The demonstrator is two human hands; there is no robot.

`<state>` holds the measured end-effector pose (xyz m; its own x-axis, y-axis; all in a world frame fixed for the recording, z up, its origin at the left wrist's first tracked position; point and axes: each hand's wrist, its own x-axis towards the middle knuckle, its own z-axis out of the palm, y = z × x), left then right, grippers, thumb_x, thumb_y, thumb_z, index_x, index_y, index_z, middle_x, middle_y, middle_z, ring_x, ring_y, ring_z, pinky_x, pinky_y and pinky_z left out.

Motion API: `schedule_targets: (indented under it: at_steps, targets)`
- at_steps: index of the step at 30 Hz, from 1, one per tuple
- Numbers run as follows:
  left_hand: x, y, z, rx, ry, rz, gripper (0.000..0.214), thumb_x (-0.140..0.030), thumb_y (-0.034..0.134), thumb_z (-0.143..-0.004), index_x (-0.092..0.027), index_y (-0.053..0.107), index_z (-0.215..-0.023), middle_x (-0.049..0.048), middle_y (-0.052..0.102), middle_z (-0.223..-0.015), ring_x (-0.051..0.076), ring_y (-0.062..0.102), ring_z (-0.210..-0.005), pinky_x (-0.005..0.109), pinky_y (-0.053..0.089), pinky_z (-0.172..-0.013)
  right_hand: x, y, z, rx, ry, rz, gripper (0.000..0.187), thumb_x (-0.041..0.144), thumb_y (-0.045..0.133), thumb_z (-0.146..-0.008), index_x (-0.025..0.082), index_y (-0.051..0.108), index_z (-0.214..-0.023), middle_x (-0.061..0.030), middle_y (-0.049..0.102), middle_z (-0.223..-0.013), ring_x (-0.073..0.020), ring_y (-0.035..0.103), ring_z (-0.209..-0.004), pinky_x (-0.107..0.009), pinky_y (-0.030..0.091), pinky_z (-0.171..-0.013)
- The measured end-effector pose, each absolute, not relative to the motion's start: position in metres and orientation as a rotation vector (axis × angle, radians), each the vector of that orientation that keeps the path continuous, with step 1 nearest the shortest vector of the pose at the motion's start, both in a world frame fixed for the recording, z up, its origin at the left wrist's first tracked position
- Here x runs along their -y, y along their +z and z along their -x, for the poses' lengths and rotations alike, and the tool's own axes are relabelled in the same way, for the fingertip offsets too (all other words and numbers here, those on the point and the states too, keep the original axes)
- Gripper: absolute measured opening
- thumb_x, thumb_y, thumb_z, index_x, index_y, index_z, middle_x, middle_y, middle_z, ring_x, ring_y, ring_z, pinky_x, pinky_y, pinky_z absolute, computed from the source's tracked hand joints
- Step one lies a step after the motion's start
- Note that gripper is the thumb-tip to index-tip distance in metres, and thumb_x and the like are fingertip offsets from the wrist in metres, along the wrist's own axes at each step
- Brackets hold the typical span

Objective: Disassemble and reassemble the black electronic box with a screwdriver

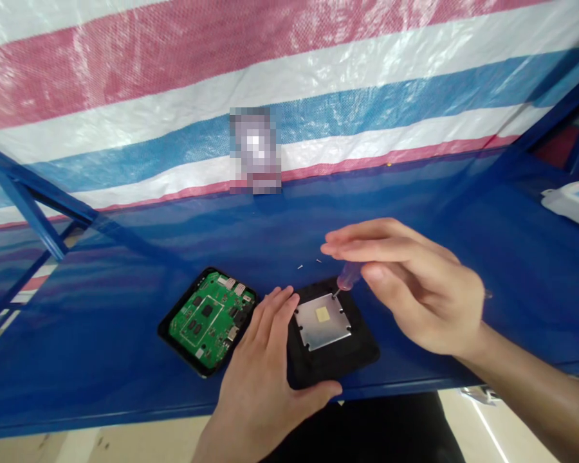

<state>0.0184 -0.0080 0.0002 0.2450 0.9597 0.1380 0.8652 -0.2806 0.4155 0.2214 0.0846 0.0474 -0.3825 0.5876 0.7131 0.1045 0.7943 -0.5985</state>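
Observation:
My right hand [415,289] holds a screwdriver [350,276] with a translucent purple handle between thumb and fingers. Its tip stands at the upper right corner of a silver metal plate [318,334], which has a small pale yellow square pad in its middle. That plate sits in a black plastic cover [361,354] lying flat on the table. My left hand [265,366] braces the cover, fingers along its left edge and thumb at its near edge. Left of that hand lies a black case [166,331] with a green circuit board [207,315] in it.
Two small screws, one screw [300,266] and another screw [319,261], lie behind the cover on the blue table [125,308]. A white device [572,202] stands at the right edge. Blue metal posts [33,206] and a striped plastic sheet [174,83] bound the back.

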Motion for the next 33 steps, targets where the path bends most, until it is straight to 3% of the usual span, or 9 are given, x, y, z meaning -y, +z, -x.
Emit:
schedule_targets:
  at_steps: [4, 8, 11, 14, 22, 25, 28, 31, 33]
  targets:
    - [0.0087, 0.0, -0.0181, -1.704, 0.526, -2.246, 0.091, -0.037, 0.08, -0.069, -0.024, 0.028, -0.142, 0.0157, 0.046, -0.149, 0.037, 0.041, -0.14, 0.061, 0.044, -0.107, -0.0827, 0.0442, -0.2194, 1.853, 0.69, 0.559, 0.043, 0.011, 0.066, -0.089, 0.03, 0.061, -0.127, -0.0028, 0.075, -0.105, -0.0179, 0.073, -0.091, -0.033, 0.062, -0.079]
    - [0.0091, 0.0001, -0.018, -1.708, 0.516, -2.245, 0.091, -0.037, 0.079, -0.069, -0.024, 0.027, -0.143, 0.0156, 0.046, -0.149, 0.037, 0.041, -0.14, 0.061, 0.045, -0.107, -0.086, 0.0423, -0.2198, 1.826, 0.593, 0.463, 0.031, 0.016, 0.08, -0.077, 0.026, 0.07, -0.105, -0.0022, 0.074, -0.09, -0.0173, 0.07, -0.073, -0.03, 0.06, -0.063]
    - [0.0088, -0.0004, -0.0179, -1.702, 0.524, -2.25, 0.092, -0.037, 0.079, -0.069, -0.024, 0.026, -0.143, 0.0158, 0.046, -0.149, 0.036, 0.041, -0.14, 0.06, 0.044, -0.108, -0.0844, 0.047, -0.2213, 1.879, 0.572, 0.457, 0.025, 0.014, 0.07, -0.085, 0.024, 0.07, -0.108, -0.007, 0.076, -0.098, -0.0213, 0.073, -0.086, -0.033, 0.062, -0.067]
    - [0.0089, -0.0003, -0.0177, -1.706, 0.525, -2.255, 0.092, -0.037, 0.08, -0.069, -0.024, 0.026, -0.142, 0.0161, 0.047, -0.149, 0.037, 0.041, -0.14, 0.061, 0.044, -0.107, -0.081, 0.0497, -0.2204, 1.944, 0.597, 0.49, 0.036, 0.007, 0.061, -0.089, 0.024, 0.066, -0.12, -0.0078, 0.074, -0.114, -0.022, 0.072, -0.102, -0.035, 0.062, -0.08]
    - [0.0084, 0.0006, -0.0184, -1.706, 0.531, -2.255, 0.092, -0.037, 0.08, -0.068, -0.022, 0.028, -0.142, 0.017, 0.047, -0.148, 0.037, 0.043, -0.138, 0.06, 0.045, -0.107, -0.0854, 0.0455, -0.2179, 1.904, 0.502, 0.433, 0.03, 0.013, 0.078, -0.079, 0.026, 0.073, -0.105, -0.0031, 0.075, -0.089, -0.0176, 0.069, -0.077, -0.03, 0.059, -0.062]
    - [0.0086, -0.0005, -0.0184, -1.699, 0.538, -2.247, 0.091, -0.037, 0.08, -0.068, -0.023, 0.028, -0.142, 0.0162, 0.047, -0.148, 0.037, 0.043, -0.139, 0.06, 0.045, -0.107, -0.084, 0.0489, -0.2204, 1.912, 0.523, 0.504, 0.024, 0.016, 0.069, -0.086, 0.026, 0.073, -0.107, -0.0062, 0.074, -0.099, -0.022, 0.071, -0.09, -0.035, 0.061, -0.071]
    - [0.0088, -0.0014, -0.0179, -1.688, 0.543, -2.247, 0.09, -0.037, 0.08, -0.068, -0.024, 0.029, -0.141, 0.0156, 0.047, -0.149, 0.037, 0.041, -0.14, 0.06, 0.044, -0.108, -0.0816, 0.0492, -0.2213, 1.965, 0.585, 0.541, 0.034, 0.011, 0.058, -0.092, 0.026, 0.067, -0.121, -0.0065, 0.074, -0.114, -0.0218, 0.072, -0.1, -0.034, 0.062, -0.078]
    - [0.009, -0.0015, -0.0174, -1.695, 0.543, -2.244, 0.089, -0.036, 0.08, -0.068, -0.024, 0.03, -0.141, 0.0152, 0.047, -0.149, 0.037, 0.042, -0.139, 0.06, 0.044, -0.108, -0.0824, 0.0441, -0.2206, 1.907, 0.611, 0.574, 0.043, 0.013, 0.067, -0.088, 0.031, 0.062, -0.127, -0.0034, 0.075, -0.111, -0.0195, 0.074, -0.088, -0.034, 0.063, -0.075]
    - [0.0093, -0.0013, -0.0172, -1.698, 0.536, -2.24, 0.089, -0.036, 0.08, -0.069, -0.024, 0.029, -0.141, 0.0151, 0.047, -0.149, 0.037, 0.042, -0.139, 0.061, 0.044, -0.108, -0.0847, 0.041, -0.2204, 1.869, 0.562, 0.552, 0.044, 0.013, 0.075, -0.082, 0.032, 0.066, -0.12, -0.0016, 0.077, -0.103, -0.0187, 0.072, -0.079, -0.034, 0.062, -0.071]
